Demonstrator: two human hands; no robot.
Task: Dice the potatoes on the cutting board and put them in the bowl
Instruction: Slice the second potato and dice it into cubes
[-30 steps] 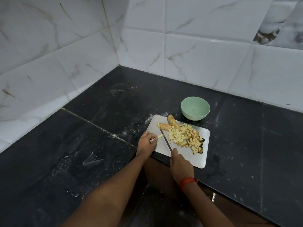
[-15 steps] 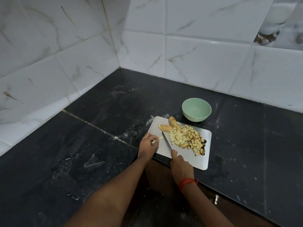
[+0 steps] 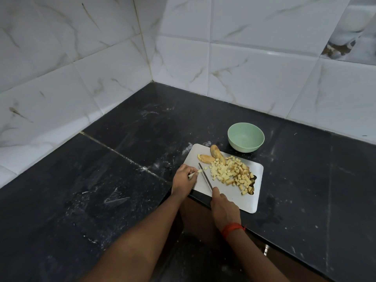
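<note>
A white cutting board [image 3: 250,202] lies at the counter's front edge. On it sits a heap of diced potato [image 3: 230,174], with two uncut potato pieces [image 3: 211,156] at the board's far left corner. My left hand [image 3: 184,179] pinches a thin potato strip [image 3: 196,173] on the board's left side. My right hand [image 3: 222,206] grips a knife [image 3: 205,177] whose blade lies just right of the strip's end, where a small cut cube sits. A pale green bowl [image 3: 245,137] stands empty just behind the board.
The black stone counter [image 3: 122,180] runs into a corner of white marble-look wall tiles [image 3: 254,74]. The counter's front edge cuts in below the board, between my forearms. A red thread circles my right wrist.
The knife has worked along the strip, which now looks shorter in my left hand. A small cut piece lies by the blade. Both hands stay in place.
</note>
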